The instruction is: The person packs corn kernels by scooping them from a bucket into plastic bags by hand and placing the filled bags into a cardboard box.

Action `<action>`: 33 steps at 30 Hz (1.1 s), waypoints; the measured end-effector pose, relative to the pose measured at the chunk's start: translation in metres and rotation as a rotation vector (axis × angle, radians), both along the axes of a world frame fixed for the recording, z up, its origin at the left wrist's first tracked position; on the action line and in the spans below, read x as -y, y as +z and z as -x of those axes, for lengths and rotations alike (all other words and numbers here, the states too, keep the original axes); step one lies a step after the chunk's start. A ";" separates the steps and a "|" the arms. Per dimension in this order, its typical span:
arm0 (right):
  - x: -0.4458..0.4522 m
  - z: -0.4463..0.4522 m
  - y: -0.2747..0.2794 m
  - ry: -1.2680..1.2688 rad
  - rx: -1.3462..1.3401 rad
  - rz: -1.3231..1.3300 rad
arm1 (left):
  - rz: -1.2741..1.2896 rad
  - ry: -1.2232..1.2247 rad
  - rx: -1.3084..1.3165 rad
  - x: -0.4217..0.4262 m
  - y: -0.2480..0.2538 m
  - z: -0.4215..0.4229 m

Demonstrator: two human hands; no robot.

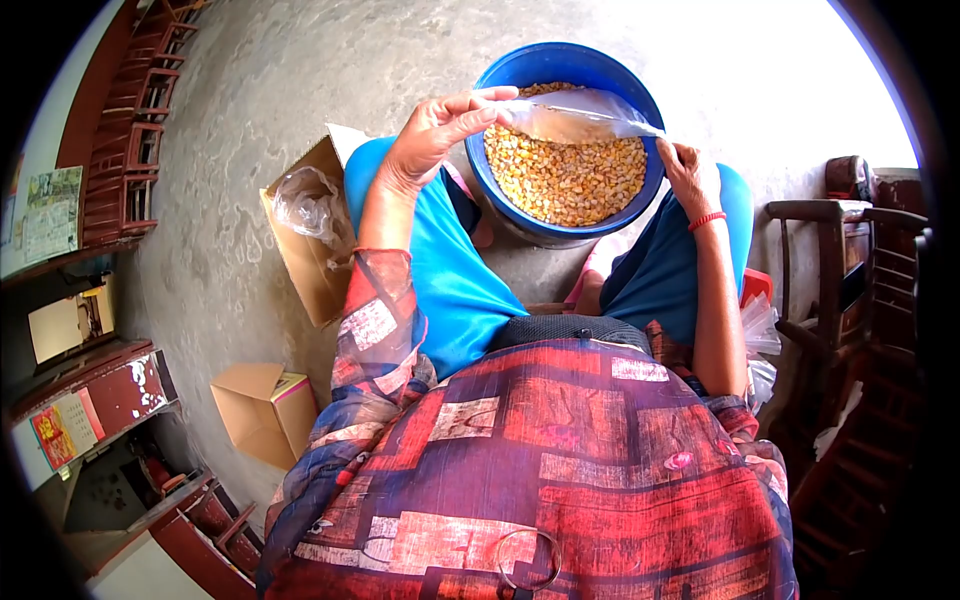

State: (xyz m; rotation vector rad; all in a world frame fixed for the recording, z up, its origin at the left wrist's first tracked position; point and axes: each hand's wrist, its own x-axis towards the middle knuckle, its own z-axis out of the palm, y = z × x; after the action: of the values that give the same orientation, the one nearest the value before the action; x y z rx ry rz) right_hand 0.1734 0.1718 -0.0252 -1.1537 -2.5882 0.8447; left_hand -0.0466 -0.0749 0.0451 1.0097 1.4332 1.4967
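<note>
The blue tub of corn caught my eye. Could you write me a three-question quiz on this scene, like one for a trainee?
1. True or false: the corn lies loose on the floor.
2. What stretches between the left grip and the right grip?
3. Fill in: the red band circles the ___ wrist.

Key:
1. False; it is in the tub.
2. Clear plastic.
3. Right.

No text can be read; the markings on the red-and-yellow sheet and the pale green poster are shown too small.
</note>
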 end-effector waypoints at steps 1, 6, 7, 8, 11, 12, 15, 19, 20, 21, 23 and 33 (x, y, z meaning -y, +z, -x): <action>0.000 0.000 0.000 0.004 0.005 -0.002 | 0.000 0.000 0.000 0.000 0.001 -0.001; 0.001 0.000 0.002 0.000 0.006 0.005 | -0.062 0.063 0.087 -0.001 0.009 -0.007; 0.002 0.000 0.002 -0.006 -0.003 0.003 | -0.062 0.064 0.087 -0.002 0.006 -0.006; 0.002 0.001 0.002 -0.005 -0.003 0.002 | -0.029 0.073 0.029 -0.003 0.000 -0.003; 0.000 0.000 0.001 0.009 0.016 0.004 | 0.018 0.090 -0.036 -0.004 -0.007 0.000; -0.001 -0.001 0.000 0.021 0.028 0.006 | 0.031 0.098 -0.042 -0.005 -0.007 -0.002; -0.004 -0.003 0.000 0.049 0.058 0.011 | 0.039 0.116 -0.029 -0.004 -0.003 -0.003; -0.012 -0.011 -0.005 0.123 0.051 0.189 | 0.039 0.121 -0.024 -0.003 0.000 -0.005; -0.016 -0.015 -0.005 0.171 0.019 0.336 | 0.042 0.127 -0.033 -0.003 0.000 -0.005; -0.011 -0.015 0.004 0.172 0.020 0.337 | 0.045 0.132 -0.041 -0.003 0.000 -0.005; 0.004 -0.019 0.034 0.283 -0.156 0.755 | 0.049 0.168 -0.063 -0.003 -0.003 -0.004; 0.032 0.007 0.068 0.321 -0.827 1.026 | -0.099 0.272 0.017 -0.003 0.003 -0.003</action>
State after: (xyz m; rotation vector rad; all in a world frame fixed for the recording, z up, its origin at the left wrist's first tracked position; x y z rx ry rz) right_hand 0.1668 0.1401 0.0432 -0.3058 -1.6005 2.2548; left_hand -0.0436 -0.0721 0.0481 0.8840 1.5446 1.7827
